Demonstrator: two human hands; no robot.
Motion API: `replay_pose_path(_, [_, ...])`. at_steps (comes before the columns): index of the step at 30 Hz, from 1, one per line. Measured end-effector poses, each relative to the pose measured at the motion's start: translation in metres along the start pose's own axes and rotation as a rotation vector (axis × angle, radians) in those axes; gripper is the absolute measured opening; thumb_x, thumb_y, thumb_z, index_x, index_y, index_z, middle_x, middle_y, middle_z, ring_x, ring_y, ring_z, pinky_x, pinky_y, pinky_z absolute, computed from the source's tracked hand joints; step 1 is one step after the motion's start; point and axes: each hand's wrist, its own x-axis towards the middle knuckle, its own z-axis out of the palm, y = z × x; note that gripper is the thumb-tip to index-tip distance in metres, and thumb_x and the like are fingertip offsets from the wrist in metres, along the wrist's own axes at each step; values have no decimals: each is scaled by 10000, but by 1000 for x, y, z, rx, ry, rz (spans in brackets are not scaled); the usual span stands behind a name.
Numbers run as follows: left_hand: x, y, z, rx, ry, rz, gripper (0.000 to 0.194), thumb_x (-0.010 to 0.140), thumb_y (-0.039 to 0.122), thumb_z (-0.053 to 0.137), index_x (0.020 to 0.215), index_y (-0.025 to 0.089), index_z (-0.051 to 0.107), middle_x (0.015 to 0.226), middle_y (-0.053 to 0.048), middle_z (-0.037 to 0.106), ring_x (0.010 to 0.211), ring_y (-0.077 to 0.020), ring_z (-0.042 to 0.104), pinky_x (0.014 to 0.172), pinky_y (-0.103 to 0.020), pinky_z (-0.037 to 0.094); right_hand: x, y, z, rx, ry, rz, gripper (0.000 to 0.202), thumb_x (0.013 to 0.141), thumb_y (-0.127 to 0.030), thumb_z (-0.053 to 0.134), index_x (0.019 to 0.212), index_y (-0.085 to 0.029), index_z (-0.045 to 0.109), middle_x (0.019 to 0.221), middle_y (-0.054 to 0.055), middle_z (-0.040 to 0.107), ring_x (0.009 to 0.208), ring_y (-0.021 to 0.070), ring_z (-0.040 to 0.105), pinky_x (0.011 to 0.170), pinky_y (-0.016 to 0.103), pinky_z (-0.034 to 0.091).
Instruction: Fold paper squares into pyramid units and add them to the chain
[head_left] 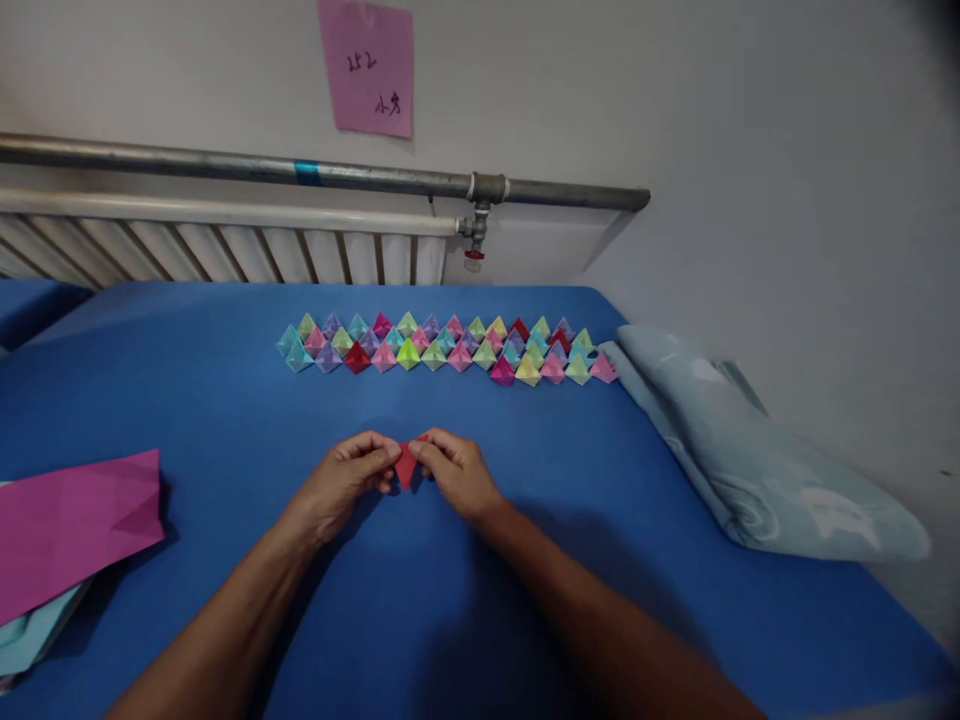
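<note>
A small piece of folded red paper (406, 468) is held over the blue surface, its pointed end toward me. My left hand (352, 474) pinches its left corner between thumb and fingers. On the other side, my right hand (454, 470) grips the right corner, thumb on top. Parts of the paper are covered by my fingertips. Beyond my hands, several small folded paper pieces (408, 354) in many colours stand in close rows.
Magenta paper sheets (75, 530) lie at the left over pale blue ones. A folded light blue blanket (750, 450) rests at the right against the wall. Behind the blue surface (225, 420) are a radiator (247, 250), a metal pipe (390, 178) and a pink note (367, 70).
</note>
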Motion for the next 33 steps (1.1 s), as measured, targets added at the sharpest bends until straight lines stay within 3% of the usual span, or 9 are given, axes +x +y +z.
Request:
replay_pose_path(4, [-3,2,1,39,-38,-39,345,617,412,837,801,149,710,653,-7,659,549,-98,562,505,-212,434,-1,-1,-1,9,-9,7,269,845,-383,518,647,-202,547,589,-43,497,580,98,442,576,221,362])
replay_pose_path(13, [-5,5,-1,-1,-50,-14,332,580,403,859,617,148,650,536,3,634,490,-78,536,497,-199,416,-5,-6,1,98,-21,35,283,830,-409,522,636,-205,538,572,-44,486,544,98,430,558,234,350])
replay_pose_path(19, [-7,10,-2,-140,-48,-70,347,563,389,872,630,147,631,510,20,602,477,-72,522,491,-191,416,-9,-7,0,270,-17,126,311,803,-503,562,772,-197,607,693,-7,586,567,100,492,520,230,362])
replay_pose_path(24, [-10,12,1,-186,-121,-121,326,573,364,868,619,152,625,516,19,607,466,-76,526,485,-198,415,-12,-10,1,286,-45,90,290,780,-495,613,754,-206,615,585,-44,529,523,90,473,522,225,385])
replay_pose_path(33, [-10,8,3,-260,-177,-127,305,611,338,851,609,156,606,533,21,587,491,-83,519,508,-217,433,-13,-13,1,337,-57,98,295,755,-501,662,750,-210,621,581,-53,527,520,84,476,519,221,389])
